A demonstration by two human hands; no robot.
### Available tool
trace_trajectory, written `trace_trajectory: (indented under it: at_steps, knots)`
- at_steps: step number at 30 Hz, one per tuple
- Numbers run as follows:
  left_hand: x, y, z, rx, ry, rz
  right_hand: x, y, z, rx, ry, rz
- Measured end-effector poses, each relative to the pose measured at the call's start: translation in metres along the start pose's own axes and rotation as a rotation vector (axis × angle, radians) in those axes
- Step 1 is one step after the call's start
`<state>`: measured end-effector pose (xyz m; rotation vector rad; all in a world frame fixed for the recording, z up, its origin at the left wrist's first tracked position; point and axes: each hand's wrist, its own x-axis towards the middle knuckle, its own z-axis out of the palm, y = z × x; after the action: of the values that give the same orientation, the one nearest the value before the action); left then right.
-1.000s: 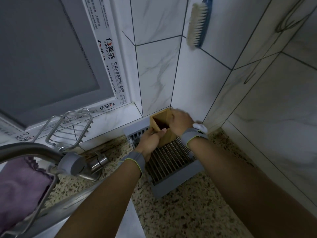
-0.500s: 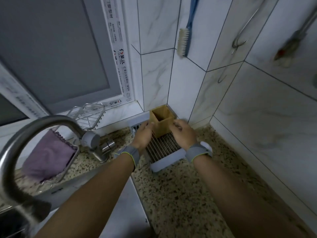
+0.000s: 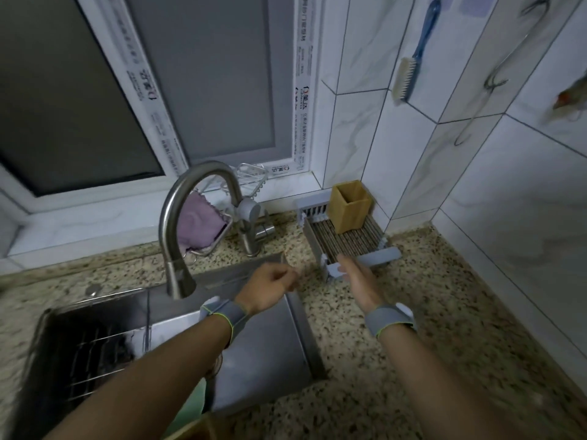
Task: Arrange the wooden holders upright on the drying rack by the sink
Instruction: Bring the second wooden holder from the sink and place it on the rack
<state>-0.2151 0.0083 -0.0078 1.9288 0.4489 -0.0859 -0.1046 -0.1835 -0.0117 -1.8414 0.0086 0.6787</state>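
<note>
My left hand (image 3: 270, 289) hangs over the near edge of the sink (image 3: 260, 344), fingers loosely curled and holding nothing. My right hand (image 3: 360, 281) is flat and spread, palm turned inward, also empty, just short of the front lip of the drying rack (image 3: 346, 241). Both wrists wear grey bands.

The wooden holder (image 3: 349, 206) stands upright at the far end of the rack, at about one o'clock from my right hand, its open mouth facing up. It sits in the corner where the tiled walls meet, close to the tiles but I cannot tell whether it touches them. The rack lies on the speckled counter (image 3: 381, 360), its slatted floor bare nearer to me.

At eleven o'clock from my left hand the curved tap (image 3: 190, 223) arches over the sink, with a purple cloth (image 3: 197, 223) draped in a wire basket behind it. A blue-handled brush (image 3: 409, 65) hangs on the wall at twelve o'clock, high above the rack. At the bottom edge, near six o'clock, a sliver of something wooden (image 3: 193, 431) shows, too cropped to identify.
</note>
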Motion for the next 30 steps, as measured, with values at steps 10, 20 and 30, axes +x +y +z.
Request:
trace_trajectory:
  at_steps: [10, 20, 30]
  knots:
    - [-0.09, -0.082, -0.064, -0.152, 0.096, -0.241, -0.046, 0.02, 0.079, -0.325, -0.227, -0.234]
    - [-0.181, -0.157, -0.067, -0.509, 0.402, -0.458, -0.117, 0.042, 0.16, -0.527, -0.645, -0.097]
    - [-0.244, -0.184, -0.014, -0.639, 0.382, -0.421, -0.176, 0.066, 0.179, -0.538, -0.726, 0.06]
